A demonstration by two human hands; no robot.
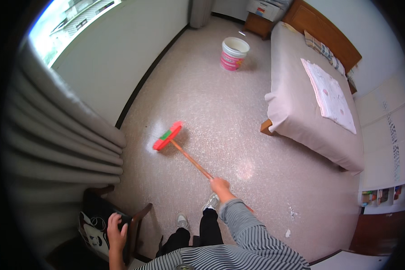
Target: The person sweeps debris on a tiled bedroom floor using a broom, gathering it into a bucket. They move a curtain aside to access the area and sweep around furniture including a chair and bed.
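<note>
My right hand [220,185] is wrapped round the wooden handle of a broom [191,159] with a red and green head. The head is stretched out ahead of me at floor level, left of the middle, and the handle's end shows past my wrist. My left hand [115,231] hangs at the lower left, fingers apart and slightly bent, with nothing seen in it. It is beside a wooden armchair [141,213] holding a black item and a pale printed bag [94,236]; whether it touches them I cannot tell.
A white and pink bucket [233,54] stands on the floor ahead. The bed [297,103] takes up the right side, its wooden leg [266,127] sticking out. Grey curtains [67,144] hang at left. White scraps [288,233] lie on the floor at lower right. A nightstand [258,24] is at the back.
</note>
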